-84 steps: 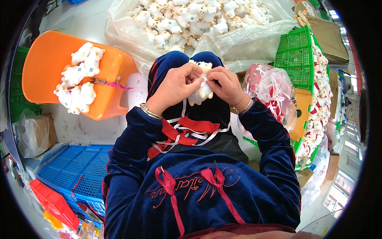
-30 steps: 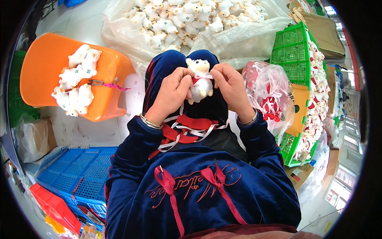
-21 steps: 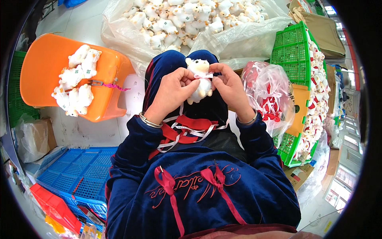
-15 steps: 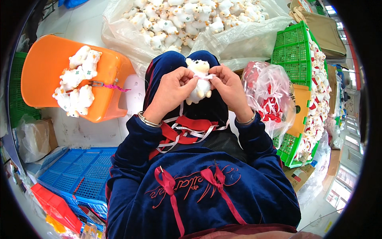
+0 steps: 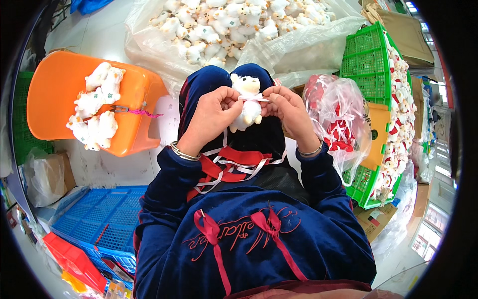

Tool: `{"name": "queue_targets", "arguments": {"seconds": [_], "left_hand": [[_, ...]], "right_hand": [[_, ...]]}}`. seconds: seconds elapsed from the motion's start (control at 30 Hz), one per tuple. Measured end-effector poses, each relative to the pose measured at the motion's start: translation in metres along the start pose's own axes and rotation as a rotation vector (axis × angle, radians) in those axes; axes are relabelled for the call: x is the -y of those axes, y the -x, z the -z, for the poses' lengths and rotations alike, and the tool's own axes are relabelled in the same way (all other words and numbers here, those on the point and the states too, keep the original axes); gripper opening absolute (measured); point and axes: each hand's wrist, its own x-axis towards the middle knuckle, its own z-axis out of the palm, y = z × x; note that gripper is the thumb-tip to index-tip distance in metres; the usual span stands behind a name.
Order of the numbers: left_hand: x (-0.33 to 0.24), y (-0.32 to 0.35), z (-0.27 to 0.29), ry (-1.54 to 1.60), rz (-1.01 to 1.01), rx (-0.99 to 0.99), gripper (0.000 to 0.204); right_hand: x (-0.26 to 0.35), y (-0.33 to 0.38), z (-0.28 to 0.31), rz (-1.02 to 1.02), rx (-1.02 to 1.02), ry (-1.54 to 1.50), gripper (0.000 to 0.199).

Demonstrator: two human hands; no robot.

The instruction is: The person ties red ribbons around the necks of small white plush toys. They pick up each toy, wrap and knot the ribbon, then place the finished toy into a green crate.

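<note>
Between my knees stands a small white plush animal (image 5: 247, 116) with a cream face. A white ribbon (image 5: 255, 97) runs across its neck. My left hand (image 5: 213, 115) pinches the ribbon at the toy's left side, thumb and forefinger together against the neck. My right hand (image 5: 290, 113) is closed on the ribbon's other side, the fingers curled. The knot, if there is one, is too small to make out. Red cloth pieces with white ribbons (image 5: 230, 172) lie on my lap below the toy.
An orange chair (image 5: 55, 99) at left bears several white plush toys (image 5: 94, 125) and pliers (image 5: 119, 108). Ahead, a large plastic bag (image 5: 144, 40) holds many more. At right are a bag of red pieces (image 5: 341, 127) and a green crate (image 5: 365, 62) of toys. Blue crates (image 5: 104, 214) stand lower left.
My right hand has shifted slightly in and its fingers have curled more around the ribbon. The ribbon now lies straighter across the toy's neck. The toy stays between my hands.
</note>
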Motion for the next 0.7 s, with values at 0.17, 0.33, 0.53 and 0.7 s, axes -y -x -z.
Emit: {"name": "queue_targets", "arguments": {"seconds": [0.17, 0.33, 0.53, 0.7], "left_hand": [[-0.002, -0.002, 0.001, -0.004, 0.001, 0.007, 0.017], [-0.006, -0.001, -0.001, -0.028, 0.0, -0.023, 0.016], [-0.002, -0.002, 0.001, -0.031, 0.001, -0.008, 0.014], [-0.006, -0.004, 0.003, -0.041, -0.035, 0.009, 0.014]], "right_hand": [[-0.001, 0.003, -0.016, 0.143, 0.011, 0.141, 0.019], [-0.011, -0.002, -0.007, 0.159, -0.021, 0.244, 0.014], [-0.013, -0.001, -0.003, 0.13, -0.008, 0.118, 0.013], [-0.012, 0.0, -0.001, 0.115, 0.024, 0.071, 0.013]]}}
